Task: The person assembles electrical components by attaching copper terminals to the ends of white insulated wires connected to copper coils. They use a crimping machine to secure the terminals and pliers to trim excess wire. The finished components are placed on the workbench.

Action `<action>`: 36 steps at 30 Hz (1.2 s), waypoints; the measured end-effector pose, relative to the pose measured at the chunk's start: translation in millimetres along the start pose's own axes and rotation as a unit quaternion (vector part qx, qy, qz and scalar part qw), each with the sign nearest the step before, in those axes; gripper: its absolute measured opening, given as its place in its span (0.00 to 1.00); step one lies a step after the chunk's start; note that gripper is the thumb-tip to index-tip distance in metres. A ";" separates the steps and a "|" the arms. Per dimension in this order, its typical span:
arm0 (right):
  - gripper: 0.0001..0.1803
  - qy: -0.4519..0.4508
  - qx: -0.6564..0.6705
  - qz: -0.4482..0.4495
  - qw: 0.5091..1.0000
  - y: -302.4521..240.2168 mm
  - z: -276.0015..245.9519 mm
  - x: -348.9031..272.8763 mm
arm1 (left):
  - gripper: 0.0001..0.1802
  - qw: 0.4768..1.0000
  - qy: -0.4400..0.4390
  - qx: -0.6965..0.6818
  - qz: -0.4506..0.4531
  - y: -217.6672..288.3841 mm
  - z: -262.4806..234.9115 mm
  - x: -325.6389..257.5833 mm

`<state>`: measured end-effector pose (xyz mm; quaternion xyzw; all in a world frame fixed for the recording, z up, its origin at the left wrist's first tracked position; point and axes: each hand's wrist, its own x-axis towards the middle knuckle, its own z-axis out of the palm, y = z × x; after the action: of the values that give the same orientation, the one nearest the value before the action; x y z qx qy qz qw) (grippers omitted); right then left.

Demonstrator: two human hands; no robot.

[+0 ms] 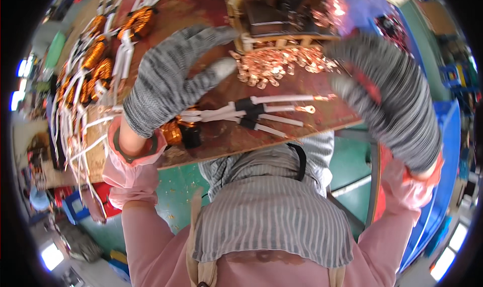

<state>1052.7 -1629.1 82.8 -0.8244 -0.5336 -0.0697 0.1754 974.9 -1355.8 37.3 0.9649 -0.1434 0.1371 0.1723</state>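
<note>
My left hand (176,70), in a grey striped knit glove, is open over the bench, thumb and fingers apart with nothing between them. Just right of its fingertips lies a heap of copper ring terminals (282,63). My right hand (382,90), gloved alike, is at the heap's right end; motion blur smears its fingers, so I cannot tell whether they hold anything. Between the hands lie white-sleeved leads (221,113) with black wraps, running from a copper-wound coil (172,133) partly under my left wrist. One lead ends in a copper ring terminal (306,109).
More copper coils (100,75) with white leads crowd the bench's left side. Behind the terminals stands a dark machine part (271,27) with a wooden edging. A blue bin (448,131) is at the right, beyond my right arm. The bench's front edge (261,147) runs before my lap.
</note>
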 end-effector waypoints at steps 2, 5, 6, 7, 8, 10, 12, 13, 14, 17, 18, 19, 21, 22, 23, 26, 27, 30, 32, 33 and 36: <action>0.19 -0.100 -0.018 0.005 0.995 -11.3 6.0 6.5 | 0.22 0.987 -0.004 -0.060 -0.150 -15.7 -5.0 -33.0; 0.21 -0.115 0.030 -0.068 0.991 -4.6 31.9 16.9 | 0.22 0.988 -0.004 0.033 -0.152 -27.9 -3.3 -73.3; 0.21 -0.099 0.053 -0.103 0.988 -10.6 39.7 26.3 | 0.22 0.985 0.000 0.016 -0.172 -31.9 1.6 -88.5; 0.21 -0.096 0.058 -0.134 0.985 -14.6 53.4 29.1 | 0.22 0.983 -0.004 0.024 -0.184 -30.4 3.4 -94.5; 0.22 -0.099 0.060 -0.159 0.980 -17.9 64.0 32.5 | 0.21 0.981 -0.011 0.023 -0.193 -27.5 6.9 -98.8; 0.25 -0.197 -0.002 -0.133 0.971 -27.3 86.1 36.7 | 0.20 0.983 0.016 0.050 -0.174 -27.5 17.2 -108.9; 0.25 -0.304 -0.016 -0.109 0.946 -42.0 96.7 49.2 | 0.20 0.985 0.038 0.052 -0.160 -31.4 26.0 -116.1; 0.24 -0.277 -0.015 -0.086 0.957 -42.2 107.6 48.6 | 0.20 0.985 0.048 0.047 -0.157 -35.0 27.3 -118.2; 0.23 -0.252 -0.012 -0.066 0.965 -39.9 122.7 40.3 | 0.20 0.985 0.057 0.040 -0.158 -35.6 28.6 -120.6; 0.21 -0.219 -0.036 -0.018 0.975 -37.2 149.3 19.7 | 0.26 0.981 -0.007 0.024 -0.190 -42.1 17.5 -112.0; 0.21 -0.212 -0.049 -0.001 0.976 -37.7 149.7 14.6 | 0.28 0.980 -0.038 0.015 -0.196 -45.9 12.5 -107.1; 0.19 -0.168 -0.045 -0.025 0.984 -40.2 148.6 10.2 | 0.33 0.983 -0.027 0.039 -0.175 -52.3 17.9 -112.9; 0.18 -0.166 -0.029 -0.013 0.986 -45.0 150.1 10.8 | 0.35 0.966 -0.118 0.035 -0.229 -59.2 15.7 -105.5; 0.17 -0.165 -0.021 -0.007 0.986 -46.8 151.2 11.3 | 0.36 0.953 -0.162 0.032 -0.255 -62.4 13.8 -101.2; 0.15 -0.145 -0.012 -0.007 0.989 -45.8 153.4 8.6 | 0.37 0.947 -0.190 0.041 -0.256 -65.7 13.7 -92.7; 0.17 -0.125 -0.016 -0.009 0.992 -42.9 160.8 1.7 | 0.35 0.957 -0.181 0.056 -0.218 -78.8 27.1 -89.7; 0.19 -0.138 -0.011 -0.009 0.990 -43.6 158.1 1.5 | 0.32 0.952 -0.195 0.055 -0.228 -71.8 20.0 -82.9; 0.28 -0.186 0.053 -0.021 0.981 -45.0 138.6 -0.5 | 0.31 0.957 -0.150 0.067 -0.239 -49.2 2.9 -84.8; 0.35 -0.245 0.162 -0.053 0.954 -46.5 107.8 -0.1 | 0.25 0.960 -0.117 0.131 -0.220 -34.7 -1.3 -101.2; 0.33 -0.300 0.151 -0.042 0.941 -42.0 89.2 -4.9 | 0.24 0.964 -0.093 0.161 -0.188 -27.6 -3.0 -102.2; 0.36 -0.232 0.214 -0.146 0.938 -18.4 57.2 -19.1 | 0.19 0.961 0.017 0.270 -0.050 -4.8 -2.5 -119.7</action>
<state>1024.0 -1617.9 27.8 -0.6735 -0.6765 0.2142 0.2071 865.6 -1323.1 0.6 0.9791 -0.0493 0.1781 -0.0853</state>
